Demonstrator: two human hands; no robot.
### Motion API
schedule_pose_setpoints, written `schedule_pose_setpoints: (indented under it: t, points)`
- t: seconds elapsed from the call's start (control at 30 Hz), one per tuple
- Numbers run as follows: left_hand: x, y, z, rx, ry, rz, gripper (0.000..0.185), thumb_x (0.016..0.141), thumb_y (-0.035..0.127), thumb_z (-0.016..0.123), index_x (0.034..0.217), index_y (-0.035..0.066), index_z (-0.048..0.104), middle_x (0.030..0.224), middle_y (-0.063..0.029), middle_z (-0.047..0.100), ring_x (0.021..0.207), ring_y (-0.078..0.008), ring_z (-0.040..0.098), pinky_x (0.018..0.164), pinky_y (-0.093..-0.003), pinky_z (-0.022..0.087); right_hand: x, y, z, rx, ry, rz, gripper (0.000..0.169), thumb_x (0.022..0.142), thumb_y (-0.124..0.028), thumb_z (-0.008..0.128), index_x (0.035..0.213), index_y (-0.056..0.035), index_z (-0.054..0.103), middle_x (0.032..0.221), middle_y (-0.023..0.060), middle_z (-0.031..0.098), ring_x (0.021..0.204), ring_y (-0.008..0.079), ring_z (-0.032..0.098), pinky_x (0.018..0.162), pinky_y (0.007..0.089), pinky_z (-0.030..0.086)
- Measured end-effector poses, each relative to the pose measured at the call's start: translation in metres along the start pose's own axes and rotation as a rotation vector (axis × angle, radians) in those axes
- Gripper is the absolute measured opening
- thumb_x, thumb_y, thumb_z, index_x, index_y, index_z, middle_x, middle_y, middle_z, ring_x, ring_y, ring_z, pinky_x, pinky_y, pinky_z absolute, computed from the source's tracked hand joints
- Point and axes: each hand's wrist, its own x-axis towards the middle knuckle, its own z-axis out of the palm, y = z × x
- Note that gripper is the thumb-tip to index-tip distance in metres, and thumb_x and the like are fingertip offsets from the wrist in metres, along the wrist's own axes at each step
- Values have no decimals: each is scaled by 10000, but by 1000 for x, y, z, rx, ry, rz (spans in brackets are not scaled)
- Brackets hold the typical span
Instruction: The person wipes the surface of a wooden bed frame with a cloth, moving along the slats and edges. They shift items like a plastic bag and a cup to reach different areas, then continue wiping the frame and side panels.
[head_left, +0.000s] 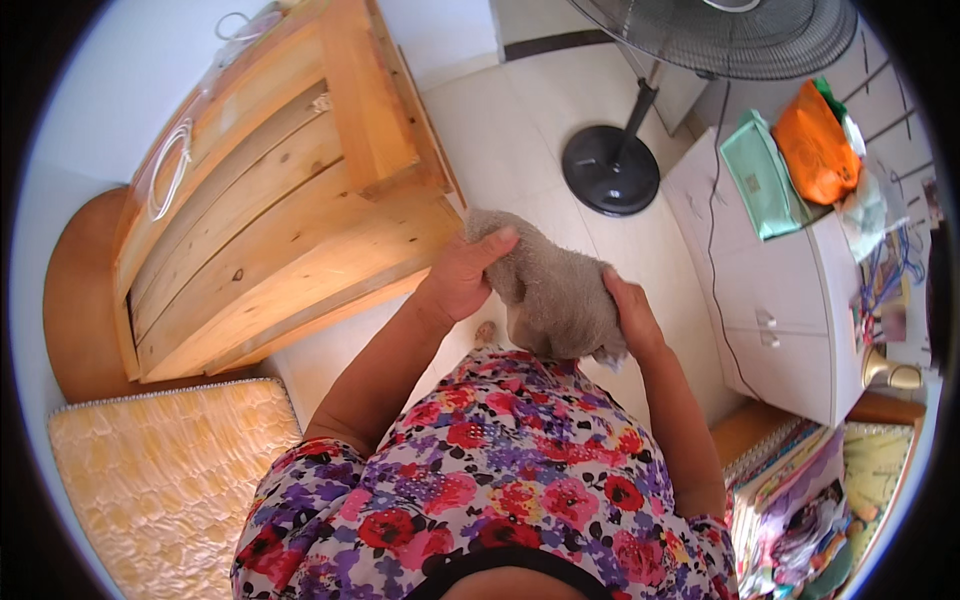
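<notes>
A bunched grey-brown cloth (559, 289), which looks like a towel, is held in front of my waist above the tiled floor. My left hand (465, 274) grips its left end, with the thumb lying over the top. At the opposite end, my right hand (636, 311) has hold of the cloth's right side. The fabric sags and folds between the two hands. Most of my fingers are hidden behind it. A small whitish edge shows at its lower right, too small to make out.
On the left stands a wooden bed frame (247, 255) with a white cable (171, 169), beside a quilted yellow mat (172, 472). A pedestal fan (611, 169) stands ahead. To the right are a white cabinet (780, 300) bearing an orange bag (816, 142) and a green bag (761, 180), and piled fabrics (795, 517).
</notes>
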Motion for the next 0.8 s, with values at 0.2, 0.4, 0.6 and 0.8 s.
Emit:
schedule_pose_setpoints:
  t: [0.2,0.4,0.6,0.8]
  points:
    - [-23,35,43,646,-72,-4,300,891,168,661,1131,2,589,1025,-51,632,961,-147,575,867,-308,469,-15,25,-7,-317,10,-80,671,803,-424,694,1326,-45,512,856,97,685,797,191,649,750,315,498]
    - [-33,30,65,742,-54,-33,318,888,220,659,1101,-8,600,982,-55,644,898,-140,562,834,-305,472,-23,-26,29,-538,-250,-260,406,748,-347,736,1060,-100,656,814,114,681,737,290,662,687,373,511]
    - [-58,77,54,1090,143,-10,266,888,194,673,1072,4,651,920,-35,683,840,-104,599,745,-274,500,-38,-63,24,-547,-331,-393,225,801,-280,697,841,-60,683,675,107,615,618,209,600,591,329,470]
    - [-51,142,29,956,384,75,268,841,260,720,966,24,694,824,-20,673,750,-98,600,681,-273,496,-22,-131,57,-275,-552,-310,250,854,-259,677,890,-12,681,648,-2,591,592,100,535,570,258,446]
